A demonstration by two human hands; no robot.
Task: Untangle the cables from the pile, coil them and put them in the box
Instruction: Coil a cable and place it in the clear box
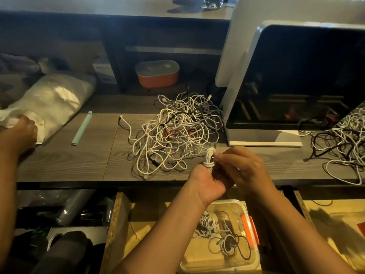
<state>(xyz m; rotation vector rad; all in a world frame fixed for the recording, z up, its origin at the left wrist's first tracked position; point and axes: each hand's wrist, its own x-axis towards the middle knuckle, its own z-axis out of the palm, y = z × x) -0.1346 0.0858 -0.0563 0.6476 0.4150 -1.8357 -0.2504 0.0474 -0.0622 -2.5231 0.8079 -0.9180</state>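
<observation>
Gripped the coiled white cable (209, 158) in the left hand (207, 183), fingers curled round its lower part. Pinched the coil's upper loop with the right hand (245, 167), thumb against fingertips. Had the tangled pile (177, 131) just beyond the grip, on the desk (79, 161). Had the clear box (201, 260) straight below the grip, with several coiled cables lying inside. Had a second tangle (343, 139) well off to the grip's right.

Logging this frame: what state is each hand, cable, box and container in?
white cable: coiled, held between both hands.
left hand: grips the coil from below.
right hand: pinches the coil's top.
cable pile: tangled, on the desk.
clear box: open, cables inside.
orange container: lid on.
monitor: screen dark.
</observation>
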